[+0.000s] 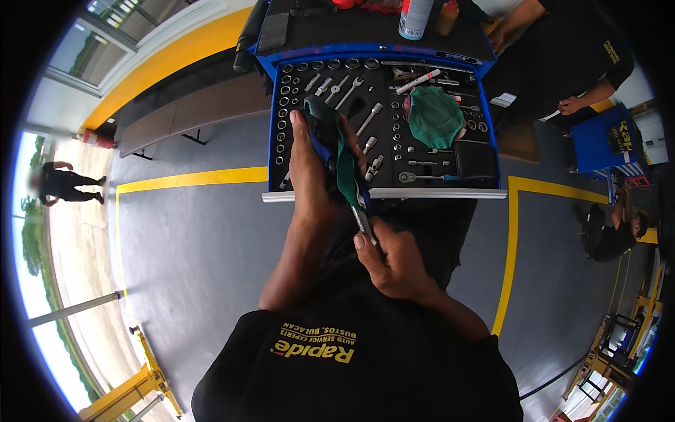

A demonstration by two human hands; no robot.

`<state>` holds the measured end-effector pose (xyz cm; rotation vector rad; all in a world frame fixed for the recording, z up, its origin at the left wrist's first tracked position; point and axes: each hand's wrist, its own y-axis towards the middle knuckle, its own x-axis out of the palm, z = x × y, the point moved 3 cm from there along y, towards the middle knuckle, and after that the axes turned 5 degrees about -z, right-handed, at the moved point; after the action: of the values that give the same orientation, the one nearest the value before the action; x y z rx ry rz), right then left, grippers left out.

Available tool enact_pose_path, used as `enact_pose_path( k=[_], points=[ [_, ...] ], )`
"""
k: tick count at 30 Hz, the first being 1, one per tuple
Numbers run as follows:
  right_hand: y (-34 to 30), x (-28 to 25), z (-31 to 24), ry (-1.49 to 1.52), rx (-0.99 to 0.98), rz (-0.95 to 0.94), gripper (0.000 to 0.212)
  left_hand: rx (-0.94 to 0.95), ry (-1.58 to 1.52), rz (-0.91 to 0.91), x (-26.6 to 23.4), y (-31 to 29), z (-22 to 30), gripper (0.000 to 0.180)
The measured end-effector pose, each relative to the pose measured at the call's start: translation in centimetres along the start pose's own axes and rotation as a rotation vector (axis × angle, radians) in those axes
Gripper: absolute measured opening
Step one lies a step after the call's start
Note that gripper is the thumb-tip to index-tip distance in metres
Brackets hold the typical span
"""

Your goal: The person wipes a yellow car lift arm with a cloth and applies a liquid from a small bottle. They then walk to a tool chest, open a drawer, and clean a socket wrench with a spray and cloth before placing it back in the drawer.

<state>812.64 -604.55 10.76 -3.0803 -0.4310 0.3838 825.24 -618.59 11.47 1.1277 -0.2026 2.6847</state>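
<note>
Left hand [309, 169] grips a green rag [346, 176] around the tool's head; right hand [394, 260] pinches its metal handle [363, 224], steadying it over the open drawer [383, 126].

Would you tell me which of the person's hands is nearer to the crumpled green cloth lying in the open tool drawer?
Left. The left hand is raised over the drawer, beside the green cloth. The right hand sits lower, below the drawer's front edge, gripping a metal tool.

Bright daylight floods in from the overexposed windows [42, 232] at left, the grey painted floor [197, 246] evenly lit, edges bent and darkly vignetted by the fisheye.
</note>
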Motion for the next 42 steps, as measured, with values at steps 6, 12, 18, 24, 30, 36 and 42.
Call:
enact_pose_path(
  k=[6,12,18,24,30,36,42],
  points=[
    [-0.2,-0.8,0.5,0.379,0.141,-0.077,0.025,0.069,0.089,0.122,3.8,-2.0,0.4,0.057],
    [-0.3,0.0,1.6,0.211,-0.031,0.088,0.027,-0.074,0.415,-0.025,1.7,-5.3,-2.9,0.038],
    [0.1,-0.7,0.7,0.216,0.012,-0.049,0.026,0.088,0.056,0.054,2.3,-1.8,0.1,0.054],
    [-0.2,-0.9,1.3,0.356,-0.074,-0.026,0.02,0.071,-0.002,-0.114,3.9,-3.1,-0.8,0.052],
    [-0.4,-1.9,0.7,0.514,0.034,0.033,0.019,-0.018,0.074,-0.136,3.8,-4.5,-2.9,0.058],
    [-0.6,-2.0,-0.2,0.378,-0.036,0.072,0.033,0.034,0.119,-0.007,1.0,-1.4,0.2,0.085],
    [-0.4,-1.2,1.2,0.17,-0.008,0.012,0.035,0.261,-0.076,-0.2,3.1,0.5,2.3,0.079]
  ],
)
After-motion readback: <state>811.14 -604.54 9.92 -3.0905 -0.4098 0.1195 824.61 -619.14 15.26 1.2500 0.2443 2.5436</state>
